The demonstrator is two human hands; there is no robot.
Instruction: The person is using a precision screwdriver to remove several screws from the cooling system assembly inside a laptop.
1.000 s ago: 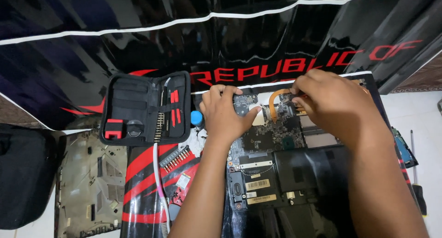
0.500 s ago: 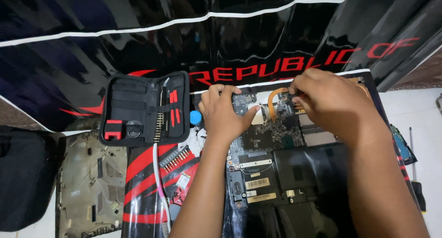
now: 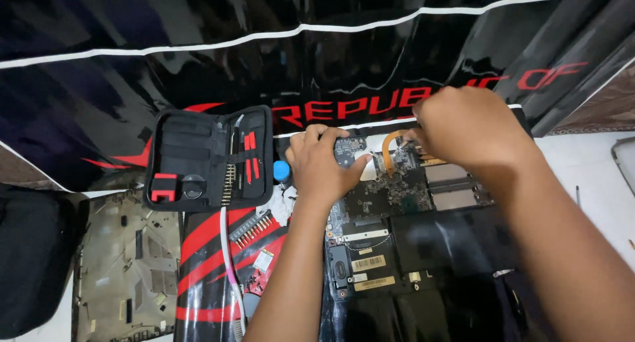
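The opened laptop [image 3: 423,249] lay on the surface with its long axis running left to right. The left hand [image 3: 324,167] pressed flat on the motherboard's [image 3: 390,190] upper left. The right hand [image 3: 473,127], curled, was nearer the copper heat pipe [image 3: 385,150], its fingertips pinched at the pipe's right end, though whether they clamped anything could not be told.

open black tool case [image 3: 208,158], blue cap [image 3: 282,171], grey bottom cover [image 3: 126,262], black bag [image 3: 30,262]

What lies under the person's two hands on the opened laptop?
Left hand and right hand rest on the exposed circuit board, beside a copper heat pipe. What the palms cover is hidden.
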